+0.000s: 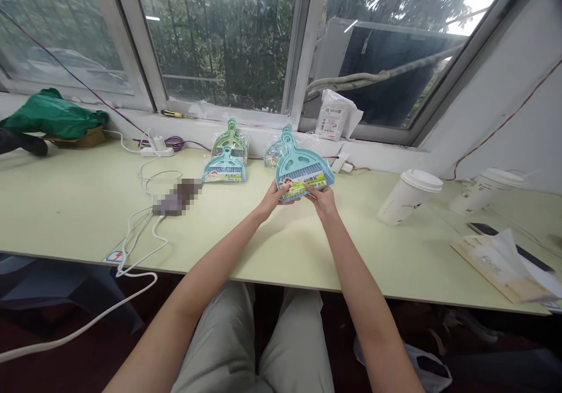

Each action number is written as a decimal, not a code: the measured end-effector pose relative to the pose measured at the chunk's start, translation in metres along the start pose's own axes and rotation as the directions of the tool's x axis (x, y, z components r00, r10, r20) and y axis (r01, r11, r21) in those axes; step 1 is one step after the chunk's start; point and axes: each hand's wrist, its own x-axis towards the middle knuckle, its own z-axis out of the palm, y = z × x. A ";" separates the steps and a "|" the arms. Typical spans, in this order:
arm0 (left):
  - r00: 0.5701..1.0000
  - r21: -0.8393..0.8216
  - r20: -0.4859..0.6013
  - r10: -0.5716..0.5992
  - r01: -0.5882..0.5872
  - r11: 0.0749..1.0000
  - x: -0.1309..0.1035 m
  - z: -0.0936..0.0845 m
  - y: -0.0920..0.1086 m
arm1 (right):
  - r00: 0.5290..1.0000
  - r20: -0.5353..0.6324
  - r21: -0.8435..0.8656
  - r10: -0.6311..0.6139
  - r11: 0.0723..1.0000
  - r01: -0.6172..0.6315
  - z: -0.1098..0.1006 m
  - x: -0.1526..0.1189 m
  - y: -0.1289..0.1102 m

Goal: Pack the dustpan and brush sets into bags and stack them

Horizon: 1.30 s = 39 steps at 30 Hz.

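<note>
The left hand (273,198) and right hand (319,197) each pinch a lower corner of a packaged teal dustpan set (302,169), which rises just above their fingers, lifted off the desk (79,205). More packaged sets (223,167) lie beyond the left hand.

Soft daylight is coming in through the window (228,36) ahead, lighting the pale tabletop (65,205) evenly and leaving only faint shadows. Bright sky is blowing out at the upper right, and reflections are streaking the glass. The wide lens is bending the window frames and tabletop edge near the borders. A pixelated patch (178,198) is masking one spot; underneath the tabletop everything is sinking into dimness.
</note>
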 end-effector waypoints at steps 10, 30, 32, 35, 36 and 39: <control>1.000 0.036 -0.010 0.028 -0.028 0.999 0.001 0.002 -0.005 | 0.999 -0.029 0.145 0.043 0.989 -0.039 0.003 -0.003 0.006; 0.984 -0.077 -0.124 0.126 -0.137 0.988 0.013 -0.010 -0.008 | 0.997 -0.006 0.118 -0.078 0.990 0.078 0.018 -0.017 0.020; 0.970 -0.077 -0.190 0.149 -0.166 0.983 0.014 -0.007 -0.013 | 0.995 -0.017 0.117 -0.097 0.988 0.098 0.020 -0.019 0.027; 0.973 -0.088 -0.211 0.095 -0.116 0.989 0.015 -0.003 -0.023 | 0.993 -0.044 0.100 -0.108 0.989 0.112 0.015 -0.014 0.031; 0.973 -0.094 -0.221 0.063 -0.086 0.992 0.016 -0.004 -0.024 | 0.996 -0.033 0.086 -0.086 0.992 0.089 0.011 -0.011 0.030; 0.948 -0.106 -0.318 -0.026 -0.008 0.994 0.019 -0.015 -0.025 | 0.993 0.083 -0.042 0.084 0.996 -0.080 -0.002 -0.002 0.026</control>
